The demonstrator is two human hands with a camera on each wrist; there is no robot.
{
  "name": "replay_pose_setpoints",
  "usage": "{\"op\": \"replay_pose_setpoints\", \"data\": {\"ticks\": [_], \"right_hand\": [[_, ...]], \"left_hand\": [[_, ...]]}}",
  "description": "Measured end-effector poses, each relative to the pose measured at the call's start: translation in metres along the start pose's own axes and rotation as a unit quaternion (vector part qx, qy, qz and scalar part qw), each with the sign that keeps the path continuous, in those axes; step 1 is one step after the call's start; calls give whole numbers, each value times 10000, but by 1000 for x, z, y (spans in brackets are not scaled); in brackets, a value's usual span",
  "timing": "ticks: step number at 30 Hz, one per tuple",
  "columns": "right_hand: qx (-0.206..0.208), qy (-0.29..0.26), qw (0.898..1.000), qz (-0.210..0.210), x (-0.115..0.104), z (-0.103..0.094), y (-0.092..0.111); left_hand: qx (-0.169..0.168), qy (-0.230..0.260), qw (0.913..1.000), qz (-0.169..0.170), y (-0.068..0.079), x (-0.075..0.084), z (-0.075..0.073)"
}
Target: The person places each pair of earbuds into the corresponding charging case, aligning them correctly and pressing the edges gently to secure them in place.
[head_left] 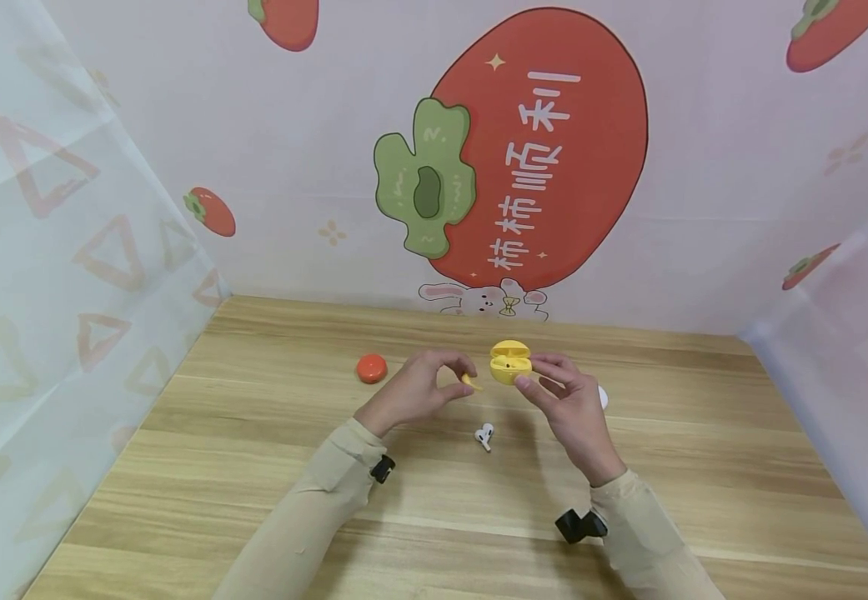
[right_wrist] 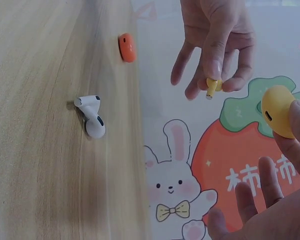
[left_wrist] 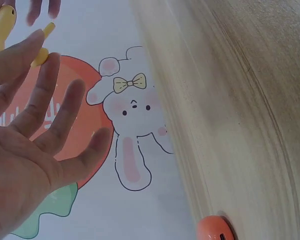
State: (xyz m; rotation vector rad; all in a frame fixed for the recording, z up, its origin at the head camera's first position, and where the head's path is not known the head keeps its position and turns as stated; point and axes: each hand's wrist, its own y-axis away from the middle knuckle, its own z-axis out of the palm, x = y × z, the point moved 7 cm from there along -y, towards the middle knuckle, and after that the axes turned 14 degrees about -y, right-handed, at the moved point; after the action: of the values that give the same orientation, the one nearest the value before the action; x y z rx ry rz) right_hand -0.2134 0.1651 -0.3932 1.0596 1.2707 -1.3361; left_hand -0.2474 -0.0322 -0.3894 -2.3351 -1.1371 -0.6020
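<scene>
My left hand (head_left: 426,385) pinches a yellow earbud (head_left: 469,382) between thumb and index finger, its stem sticking out past the fingertips. In the left wrist view the other fingers are spread apart. My right hand (head_left: 570,410) grips a yellow earbud case (head_left: 511,372) by its side, raised over the table. The lid stands up, and an earbud with a dark spot shows inside the case. The left fingertips are a short way left of the case. On the table below, between the hands, lies a white earbud pair (right_wrist: 91,116).
A closed orange-red case (head_left: 371,368) sits on the wooden table (head_left: 268,467) beyond the left hand. Partly hidden behind the right hand is a white rounded object (head_left: 603,397). A printed backdrop (head_left: 313,275) rises at the table's far edge.
</scene>
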Motion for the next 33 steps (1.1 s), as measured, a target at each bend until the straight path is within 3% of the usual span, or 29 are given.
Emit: {"op": "replay_pose_setpoints", "data": {"ticks": [7, 21, 27, 33], "right_hand": [[5, -32, 10000, -19, 1, -1, 0], [30, 28, 10000, -22, 2, -2, 0], [24, 41, 10000, -8, 2, -1, 0], [12, 25, 10000, 18, 3, 0, 0]], "left_hand": [[178, 81, 9993, -308, 1, -1, -4], [580, -171, 9968, -530, 1, -1, -10], [625, -229, 9944, -816, 1, -3, -11], [654, -236, 9943, -806, 1, -3, -12]]}}
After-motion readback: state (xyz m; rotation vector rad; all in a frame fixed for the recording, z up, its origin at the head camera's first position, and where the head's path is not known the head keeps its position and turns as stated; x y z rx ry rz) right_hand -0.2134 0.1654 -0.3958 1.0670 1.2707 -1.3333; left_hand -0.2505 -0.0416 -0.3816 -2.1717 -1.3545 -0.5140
